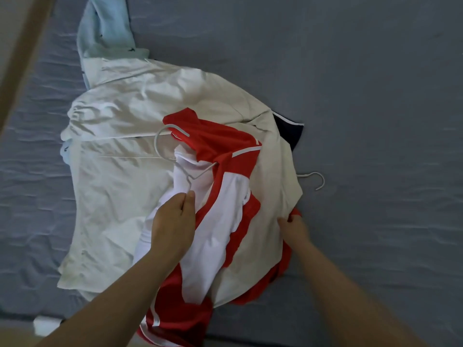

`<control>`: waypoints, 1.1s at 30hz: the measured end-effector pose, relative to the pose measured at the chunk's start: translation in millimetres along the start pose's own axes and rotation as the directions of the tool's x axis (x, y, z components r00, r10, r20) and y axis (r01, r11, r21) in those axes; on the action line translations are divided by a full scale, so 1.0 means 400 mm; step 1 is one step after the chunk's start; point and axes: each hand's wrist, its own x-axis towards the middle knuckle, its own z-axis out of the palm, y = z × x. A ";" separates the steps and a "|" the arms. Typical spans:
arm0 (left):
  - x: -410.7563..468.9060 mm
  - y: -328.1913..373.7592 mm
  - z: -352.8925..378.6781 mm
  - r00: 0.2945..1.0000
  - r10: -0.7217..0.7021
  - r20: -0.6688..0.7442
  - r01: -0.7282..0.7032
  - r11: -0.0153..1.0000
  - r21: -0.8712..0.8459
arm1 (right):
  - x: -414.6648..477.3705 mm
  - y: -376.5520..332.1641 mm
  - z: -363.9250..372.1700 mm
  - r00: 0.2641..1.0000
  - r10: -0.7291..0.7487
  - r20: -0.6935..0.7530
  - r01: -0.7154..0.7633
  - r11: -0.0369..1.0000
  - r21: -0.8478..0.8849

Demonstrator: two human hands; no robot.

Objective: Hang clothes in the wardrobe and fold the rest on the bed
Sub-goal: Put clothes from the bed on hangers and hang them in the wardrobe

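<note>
The step in hand is judged to be the freeing of one garment for hanging. A red-and-white jersey (225, 146) is being separated from the heap on the bed (375, 96), with a white wire hanger (184, 174) already partly threaded into its neck end.

The left grip (175, 221) is closed around the lower stem of that hanger, together with a fold of the jersey's white fabric, and the hook is pointed away from the person. The right grip (294, 227) is pinched on a red edge of the jersey where it emerges from under a cream shirt (130, 116). That shirt is spread across the middle of the heap and part of it is draped over the jersey.

A pale blue garment (107, 28) is seen beyond the cream shirt, and a dark navy piece (288, 128) shows at the shirt's far right edge. The hook of a second hanger (322, 180) protrudes from beneath the shirt on the right.

For the next move, the jersey would probably have to be drawn clear of the cream shirt without the second hanger being dragged along. Its shoulders would then have to be seated evenly on the wire. The wardrobe is not in view, so little of the task can be taken as done.
</note>
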 end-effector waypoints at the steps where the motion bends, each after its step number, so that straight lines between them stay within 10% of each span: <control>1: 0.006 -0.006 0.000 1.000 0.002 0.001 -0.002 1.000 0.004 | 0.008 -0.002 0.007 1.000 0.013 -0.013 -0.012 0.998 0.058; 18: 0.005 -0.008 -0.005 0.999 0.040 0.015 -0.040 0.999 -0.021 | 0.029 -0.043 0.045 0.977 0.179 0.112 -0.210 0.883 0.420; 33: -0.059 0.137 -0.257 0.989 0.123 -0.085 -0.128 0.989 -0.067 | -0.392 -0.250 -0.081 0.856 -0.426 -0.293 0.514 0.760 0.397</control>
